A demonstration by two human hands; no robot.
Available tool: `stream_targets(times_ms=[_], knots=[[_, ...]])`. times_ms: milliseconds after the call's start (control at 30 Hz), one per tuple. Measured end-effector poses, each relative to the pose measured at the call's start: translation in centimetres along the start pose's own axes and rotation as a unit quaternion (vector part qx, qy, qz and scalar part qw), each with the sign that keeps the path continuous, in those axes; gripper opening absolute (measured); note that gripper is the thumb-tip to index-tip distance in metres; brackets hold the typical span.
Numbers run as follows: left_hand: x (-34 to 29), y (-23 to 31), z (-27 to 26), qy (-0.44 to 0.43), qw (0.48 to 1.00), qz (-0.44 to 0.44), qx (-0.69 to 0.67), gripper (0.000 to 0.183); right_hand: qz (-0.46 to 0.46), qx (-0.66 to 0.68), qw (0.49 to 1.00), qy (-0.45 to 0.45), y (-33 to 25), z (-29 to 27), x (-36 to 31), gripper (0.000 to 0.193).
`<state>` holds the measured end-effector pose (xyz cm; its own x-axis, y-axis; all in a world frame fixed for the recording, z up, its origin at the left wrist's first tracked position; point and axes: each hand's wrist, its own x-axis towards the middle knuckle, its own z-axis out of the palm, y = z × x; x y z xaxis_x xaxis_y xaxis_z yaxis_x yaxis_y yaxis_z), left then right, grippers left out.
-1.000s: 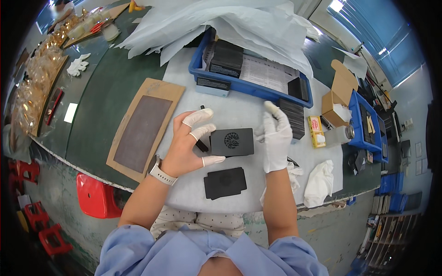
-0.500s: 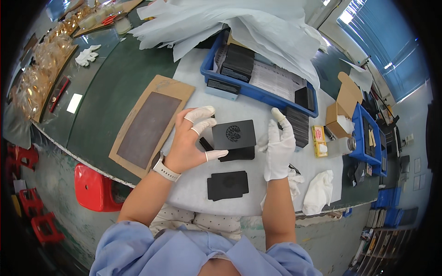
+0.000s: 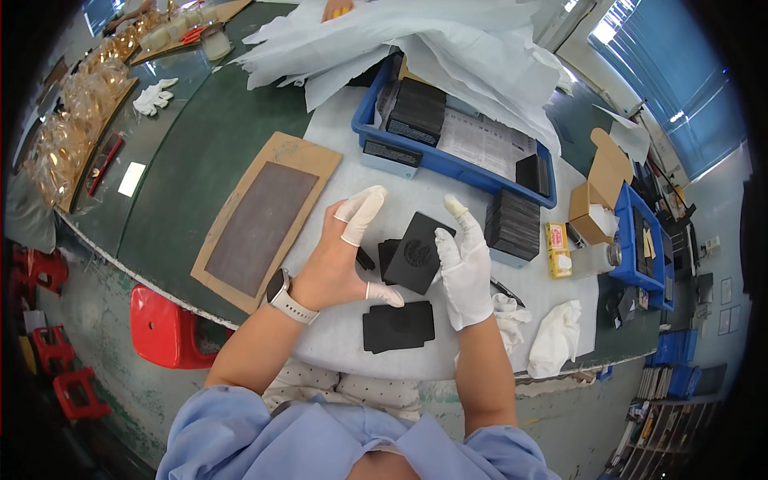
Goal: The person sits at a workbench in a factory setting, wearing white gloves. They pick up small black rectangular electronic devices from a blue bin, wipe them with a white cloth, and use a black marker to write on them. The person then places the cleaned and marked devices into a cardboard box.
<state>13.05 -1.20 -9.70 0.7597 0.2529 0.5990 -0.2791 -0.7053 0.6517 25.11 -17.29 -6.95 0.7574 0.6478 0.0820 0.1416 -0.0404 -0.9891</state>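
A black rectangular card with a round emblem on its face is tilted over the table, its right edge in my right hand. That hand wears a white glove, the fingers closed on the card. My left hand, bare but for white finger cots, is open beside the card's left side, thumb and fingers wide apart. Partly hidden under the held card lie more black cards, with a small black bar next to them. Nearer to me rests a short stack of black cards.
Rows of black cards stand right of my hands. Behind is a blue tray with cards and paper. A grey pad on cardboard lies left. White cloth and a pen lie right. Another person's hand shows far back.
The emblem card has turned from lying level to tilted, now in my right hand, which moved left. My left hand has shifted slightly, staying open. Another person's hand has appeared at the back.
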Motion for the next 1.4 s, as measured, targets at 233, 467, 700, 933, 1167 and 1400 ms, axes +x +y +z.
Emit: stream_targets(times_ms=[233,467,700,933,1167,1400], knots=[[-0.7,0.5,0.2,-0.133,0.99,0.026,0.031,0.11,0.002,0.024,0.999,-0.041,0.9,0.7,-0.3,0.037],[-0.4,0.9,-0.2,-0.075,0.995,0.035,0.051,0.113,0.08,0.053,0.988,0.122,-0.8,0.1,0.0,0.036],[-0.2,0.5,-0.7,-0.009,0.995,0.028,0.095,0.109,0.025,0.115,0.983,0.142,-0.1,0.7,0.5,0.042],[0.0,0.8,-0.8,-0.02,0.995,0.012,0.096,0.108,0.026,0.139,0.989,-0.051,0.0,0.9,-0.7,0.05],[-0.1,1.1,-0.4,-0.054,0.996,0.033,0.058,0.116,0.062,0.17,0.982,-0.057,0.1,0.6,-0.5,0.052],[-0.2,1.0,-0.2,-0.064,0.996,0.045,0.03,0.118,0.048,0.181,0.982,-0.012,0.7,1.2,-0.4,0.036]])
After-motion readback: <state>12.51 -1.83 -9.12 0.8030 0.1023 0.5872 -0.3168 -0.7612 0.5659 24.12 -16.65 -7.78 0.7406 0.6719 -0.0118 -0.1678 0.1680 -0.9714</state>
